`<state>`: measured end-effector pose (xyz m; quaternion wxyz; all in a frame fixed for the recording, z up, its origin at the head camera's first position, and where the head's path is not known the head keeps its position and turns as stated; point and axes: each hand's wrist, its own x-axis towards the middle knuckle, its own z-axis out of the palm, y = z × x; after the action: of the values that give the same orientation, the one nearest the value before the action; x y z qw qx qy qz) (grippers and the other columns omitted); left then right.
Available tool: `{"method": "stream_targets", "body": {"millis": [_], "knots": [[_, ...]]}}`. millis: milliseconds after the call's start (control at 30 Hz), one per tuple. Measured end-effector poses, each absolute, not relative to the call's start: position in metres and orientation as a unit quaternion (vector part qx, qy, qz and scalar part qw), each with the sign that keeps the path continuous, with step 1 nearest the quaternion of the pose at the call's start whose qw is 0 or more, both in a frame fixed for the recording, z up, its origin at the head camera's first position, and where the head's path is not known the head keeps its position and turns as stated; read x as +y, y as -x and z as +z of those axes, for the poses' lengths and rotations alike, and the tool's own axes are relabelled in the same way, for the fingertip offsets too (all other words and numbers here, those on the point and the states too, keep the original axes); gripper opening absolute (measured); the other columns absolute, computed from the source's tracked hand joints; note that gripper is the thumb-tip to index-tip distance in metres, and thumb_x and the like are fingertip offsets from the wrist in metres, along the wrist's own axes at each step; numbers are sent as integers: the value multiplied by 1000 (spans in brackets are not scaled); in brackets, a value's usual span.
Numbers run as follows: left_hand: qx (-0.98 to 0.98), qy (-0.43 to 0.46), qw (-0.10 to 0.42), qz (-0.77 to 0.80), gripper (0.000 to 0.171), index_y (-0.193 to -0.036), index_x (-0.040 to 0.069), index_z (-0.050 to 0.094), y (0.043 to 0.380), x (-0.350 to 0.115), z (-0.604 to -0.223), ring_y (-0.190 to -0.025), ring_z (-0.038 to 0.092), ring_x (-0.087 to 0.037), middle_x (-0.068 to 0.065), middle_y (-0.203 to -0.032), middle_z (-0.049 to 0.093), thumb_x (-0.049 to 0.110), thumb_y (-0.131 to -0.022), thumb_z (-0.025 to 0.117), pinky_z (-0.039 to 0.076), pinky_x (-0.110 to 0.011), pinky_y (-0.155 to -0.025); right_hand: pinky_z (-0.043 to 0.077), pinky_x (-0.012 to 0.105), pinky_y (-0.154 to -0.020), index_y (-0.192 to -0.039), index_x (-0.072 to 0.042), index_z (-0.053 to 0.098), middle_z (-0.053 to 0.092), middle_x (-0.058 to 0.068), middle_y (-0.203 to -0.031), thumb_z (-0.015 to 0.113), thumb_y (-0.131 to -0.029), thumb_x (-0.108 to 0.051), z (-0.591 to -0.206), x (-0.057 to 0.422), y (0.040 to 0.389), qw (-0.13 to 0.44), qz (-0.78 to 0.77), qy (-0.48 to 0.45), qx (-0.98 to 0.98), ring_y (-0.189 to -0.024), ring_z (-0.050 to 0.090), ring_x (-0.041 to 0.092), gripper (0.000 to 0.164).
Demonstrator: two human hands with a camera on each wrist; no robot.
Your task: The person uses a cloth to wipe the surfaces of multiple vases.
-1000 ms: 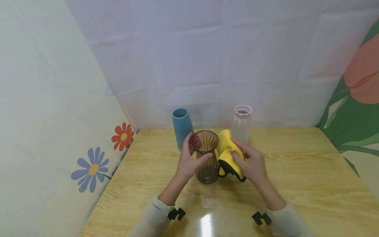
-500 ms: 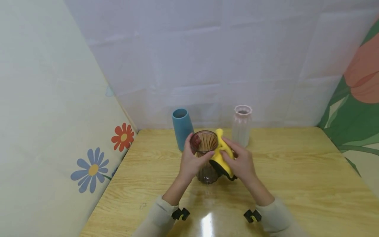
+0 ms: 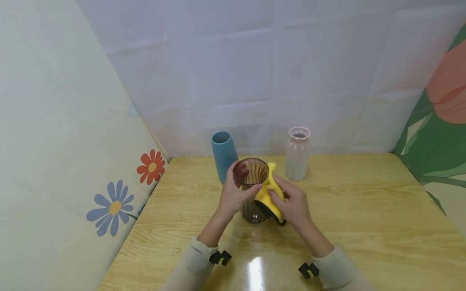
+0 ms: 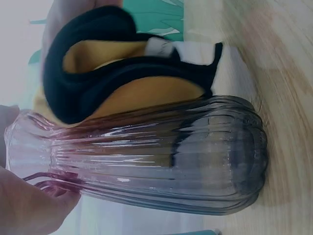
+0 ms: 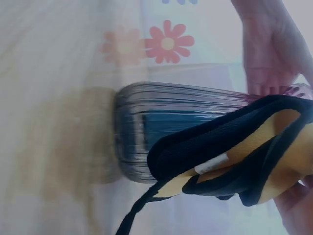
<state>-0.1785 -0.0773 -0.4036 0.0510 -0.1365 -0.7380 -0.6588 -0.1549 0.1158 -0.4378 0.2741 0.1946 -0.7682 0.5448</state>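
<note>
A ribbed, purple-brown glass vase stands upright on the table, its flared rim facing up. My left hand grips it around the neck, just under the rim, with the thumb across the front. Bunched in my right hand is a yellow cloth with a black edge, pressed against the vase's right side. In the left wrist view the cloth lies along the ribbed glass. From the right wrist, the cloth's dark border covers part of the vase; a small white label shows on it.
Behind the vase on the left stands a blue vase. A pale pink fluted vase stands at the back right. Both are on the wood-grain table, which meets a white sheet-covered wall at the back.
My right hand has moved left with the yellow cloth, bringing it from beside the vase onto its right side. The left hand keeps its grip, and the vase stays in place.
</note>
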Motion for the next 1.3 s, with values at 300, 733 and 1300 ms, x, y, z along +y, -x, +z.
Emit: {"method": "stream_targets", "body": {"millis": [300, 733, 1300], "knots": [[-713, 172, 38, -678, 103, -158, 1, 17, 185, -81, -406, -138, 47, -31, -17, -149, 46, 9, -81, 85, 39, -46, -115, 58, 42, -85, -119, 3, 71, 69, 21, -122, 81, -76, 8, -457, 115, 157, 317, 466, -252, -787, -108, 68, 42, 44], [-688, 223, 10, -691, 96, -155, 2, 23, 195, -89, -406, -139, 45, -35, -18, -151, 44, 10, -82, 85, 37, -48, -116, 59, 42, -84, -119, 0, 72, 70, 19, -121, 81, -76, 8, -464, 117, 151, 295, 430, -253, -815, -106, 70, 40, 44], [-711, 236, -30, -662, 101, -155, 7, 28, 206, -99, -405, -136, 48, -34, -19, -147, 47, 31, -79, 89, 38, -57, -114, 60, 43, -83, -116, -5, 76, 73, 15, -116, 79, -77, 4, -474, 120, 144, 230, 403, -224, -857, -104, 71, 35, 40]]}}
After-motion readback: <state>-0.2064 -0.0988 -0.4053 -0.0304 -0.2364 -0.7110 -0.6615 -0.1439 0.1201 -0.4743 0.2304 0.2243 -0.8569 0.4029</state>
